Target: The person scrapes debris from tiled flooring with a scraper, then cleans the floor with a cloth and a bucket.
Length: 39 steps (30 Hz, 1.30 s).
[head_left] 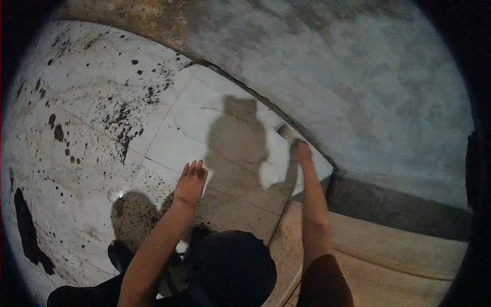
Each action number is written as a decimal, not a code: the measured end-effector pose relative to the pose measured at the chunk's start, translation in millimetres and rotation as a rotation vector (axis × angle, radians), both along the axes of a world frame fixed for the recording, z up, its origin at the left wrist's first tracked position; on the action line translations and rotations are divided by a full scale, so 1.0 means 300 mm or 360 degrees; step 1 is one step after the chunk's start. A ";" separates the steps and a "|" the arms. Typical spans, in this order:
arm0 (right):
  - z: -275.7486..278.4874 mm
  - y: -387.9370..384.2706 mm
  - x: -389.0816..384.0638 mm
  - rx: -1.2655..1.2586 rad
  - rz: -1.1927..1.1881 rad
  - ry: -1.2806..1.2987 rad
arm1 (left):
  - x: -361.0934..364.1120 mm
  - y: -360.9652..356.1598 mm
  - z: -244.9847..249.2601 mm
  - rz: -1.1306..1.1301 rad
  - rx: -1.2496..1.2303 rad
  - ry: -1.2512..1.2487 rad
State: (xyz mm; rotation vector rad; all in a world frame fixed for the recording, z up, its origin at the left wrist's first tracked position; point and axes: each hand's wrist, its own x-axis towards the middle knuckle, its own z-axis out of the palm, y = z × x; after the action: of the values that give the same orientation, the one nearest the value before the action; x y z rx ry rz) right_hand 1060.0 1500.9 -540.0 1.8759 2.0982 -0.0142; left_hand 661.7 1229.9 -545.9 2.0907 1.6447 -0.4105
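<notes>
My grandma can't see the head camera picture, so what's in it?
A person's right hand holds what looks like a brush near the foot of a grey wall. The open left hand is over pale floor tiles, partly dotted with dark specks.

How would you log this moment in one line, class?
right hand: holds flat brush near wall | left hand: fingers extended, over floor tiles | dark specks: scattered across tiles

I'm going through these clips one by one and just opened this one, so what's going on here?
A person's right hand grips what looks like a flat brush near the foot of the wall. The left hand, fingers extended, is over the pale tiled floor; contact is unclear. Dark specks lie scattered farther left.
</notes>
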 end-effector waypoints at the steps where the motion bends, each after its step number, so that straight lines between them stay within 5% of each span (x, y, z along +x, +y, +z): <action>1: 0.024 -0.011 -0.196 -0.0127 0.0048 -0.0076 | 0.004 0.008 0.016 -0.0028 0.0015 0.0002; 2: 0.012 -0.066 -0.364 0.0223 0.0269 0.0082 | 0.001 0.013 0.044 -0.0035 0.0025 0.0050; 3: -0.252 0.059 -0.278 0.0575 0.0890 0.0511 | -0.001 0.008 0.059 -0.0037 0.0025 0.0098; 4: -0.272 0.035 -0.329 0.0583 0.0884 0.0511 | 0.002 0.010 0.033 -0.0043 0.0031 0.0102; 5: -0.282 0.011 -0.421 0.0402 0.0520 0.1120 | 0.009 0.013 -0.013 0.0014 0.0056 0.0067; 7: -0.129 -0.061 -0.473 0.0227 0.0288 0.0952 | 0.006 0.000 -0.016 0.0106 0.0083 0.0027; 8: 0.022 -0.116 -0.400 0.0278 0.0441 0.0205 | 0.010 0.002 0.022 0.0051 0.0026 0.0093; 9: 0.044 -0.127 -0.295 0.0253 0.0312 0.0229 | 0.003 0.009 0.050 0.0001 -0.0035 0.0152; 10: -0.004 -0.107 -0.082 0.0520 0.0629 0.0027 | -0.015 0.016 0.068 0.0052 -0.0034 0.0141; 11: 0.074 -0.120 -0.024 0.0202 0.0212 -0.0090 | -0.020 0.011 0.084 -0.0009 -0.0021 0.0208; 14: 0.217 -0.190 0.102 0.0134 0.0117 -0.0239 | 0.003 -0.006 0.079 -0.0036 -0.0029 0.0218; 16: 0.161 -0.160 0.166 0.0093 -0.0040 -0.0126 | 0.007 -0.002 -0.007 0.0084 0.0089 0.0090; 18: -0.024 -0.063 0.204 0.0239 0.0216 -0.0068 | 0.006 0.008 -0.035 0.0050 0.0063 0.0037; 19: 0.065 -0.059 -0.046 0.0015 -0.0052 0.0031 | 0.008 0.010 -0.037 0.0045 0.0134 0.0035; 20: 0.157 -0.110 -0.280 0.0013 0.0069 -0.0020 | 0.012 0.002 -0.034 0.0028 0.0194 0.0030; 21: -0.009 -0.029 -0.290 0.0243 0.0239 0.0240 | 0.004 0.003 0.020 -0.0078 0.0226 0.0151; 22: 0.028 -0.044 -0.434 0.0295 0.0598 0.0048 | 0.002 0.000 0.031 -0.0107 0.0220 0.0171; 24: -0.065 -0.031 -0.473 0.0484 0.0591 0.0296 | -0.011 0.002 0.057 -0.0098 0.0136 0.0183; 27: 0.060 -0.071 -0.317 0.0552 0.0482 0.0202 | -0.041 0.003 0.087 -0.0003 0.0058 0.0119; 29: 0.170 -0.089 -0.186 0.0009 0.0097 -0.0281 | -0.010 -0.022 -0.007 0.0076 0.0089 0.0023; 31: 0.182 -0.090 -0.100 -0.0016 -0.0015 -0.0283 | -0.017 -0.039 0.005 0.0060 0.0103 -0.0008; 33: 0.161 -0.042 -0.035 0.0026 -0.0133 -0.0224 | -0.030 -0.034 -0.004 0.0069 0.0193 -0.0055; 36: 0.048 0.041 -0.037 0.0305 0.0202 -0.0109 | -0.012 -0.018 -0.019 0.0087 0.0121 -0.0010; 39: 0.007 0.055 -0.067 -0.0054 -0.0111 -0.0109 | -0.012 -0.023 0.017 0.0119 0.0146 0.0008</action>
State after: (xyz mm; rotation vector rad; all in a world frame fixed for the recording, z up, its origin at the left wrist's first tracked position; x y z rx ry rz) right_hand 1039.8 1517.3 -537.9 1.9018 1.9744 -0.0013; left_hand 658.2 1223.1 -540.8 2.0873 1.7694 -0.3221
